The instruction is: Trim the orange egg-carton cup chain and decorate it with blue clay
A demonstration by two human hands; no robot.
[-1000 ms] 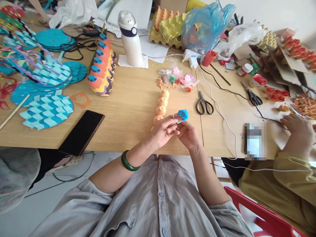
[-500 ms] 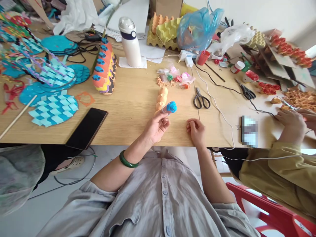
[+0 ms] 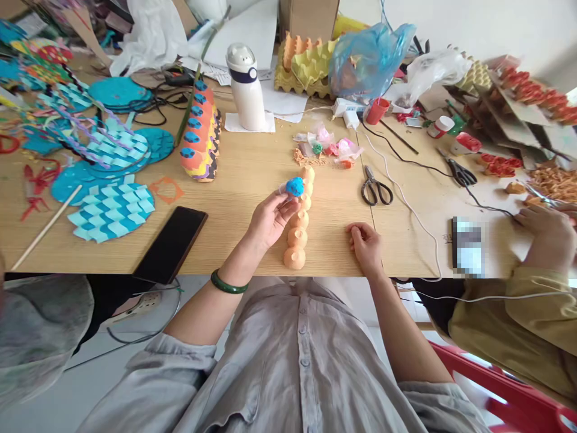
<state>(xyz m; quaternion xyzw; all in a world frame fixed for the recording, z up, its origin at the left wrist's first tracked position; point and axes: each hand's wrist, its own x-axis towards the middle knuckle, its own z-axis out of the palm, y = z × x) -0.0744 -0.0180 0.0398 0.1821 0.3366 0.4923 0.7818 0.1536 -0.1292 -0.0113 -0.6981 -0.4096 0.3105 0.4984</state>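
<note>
My left hand (image 3: 270, 219) is raised over the table, its fingers closed on a small lump of bright blue clay (image 3: 295, 187) in clear wrapping. Just right of that hand lies a strip of orange egg carton (image 3: 298, 236), its row of cups running from the table's front edge toward the back. The blue lump hides part of the strip. My right hand (image 3: 366, 245) rests in a loose fist on the table near the front edge, with nothing visible in it. Black-handled scissors (image 3: 376, 187) lie beyond it.
Small bags of coloured clay (image 3: 329, 144) lie past the strip. A painted egg-carton piece (image 3: 198, 135), a white bottle (image 3: 247, 90) and a black phone (image 3: 171, 243) are to the left. A co-worker's hand (image 3: 547, 231) works at the right, near another phone (image 3: 467, 245).
My left hand has moved left with the blue clay, uncovering more of the orange strip. My right hand stays near the table's edge, its fingers curled. The view has shifted slightly.
</note>
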